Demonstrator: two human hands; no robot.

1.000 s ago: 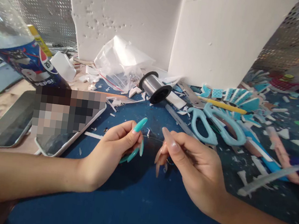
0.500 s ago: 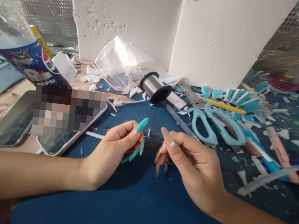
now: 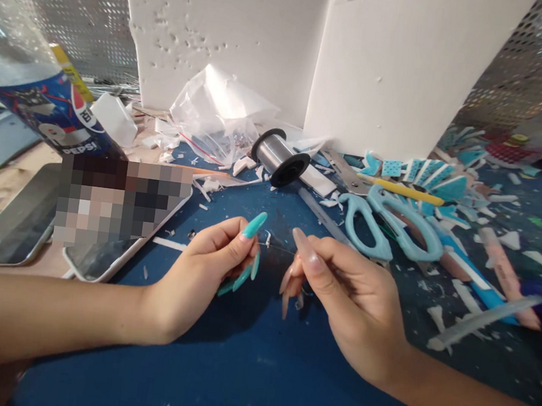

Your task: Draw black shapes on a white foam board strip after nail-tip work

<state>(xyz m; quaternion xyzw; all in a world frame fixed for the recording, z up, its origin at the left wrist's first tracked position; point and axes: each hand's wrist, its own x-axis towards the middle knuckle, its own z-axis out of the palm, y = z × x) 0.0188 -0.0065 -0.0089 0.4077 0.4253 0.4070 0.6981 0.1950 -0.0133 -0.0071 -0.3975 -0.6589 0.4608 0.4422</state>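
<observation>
A thin, pale thread (image 3: 276, 248) runs between my two hands, low over the blue table surface (image 3: 229, 382). At its left end, my left hand (image 3: 217, 259) pinches it between thumb and index finger; the long nails are turquoise. The other end disappears into the pinch of my right hand (image 3: 340, 284), whose nails are beige. Whether it is thread or fine wire I cannot tell. Behind the hands, a black-rimmed spool (image 3: 277, 155) of silvery thread or wire lies on its side.
Blue-handled scissors (image 3: 372, 222), a yellow pencil-like stick (image 3: 408, 191) and foam scraps lie right. Two phones (image 3: 7, 217) (image 3: 110, 259) and a Pepsi bottle (image 3: 59, 111) are left. A clear plastic bag (image 3: 217, 114) lies before white foam boards (image 3: 232, 33).
Both hands keep the same pinch on the thread, with hardly any movement. The view shifts slightly.
</observation>
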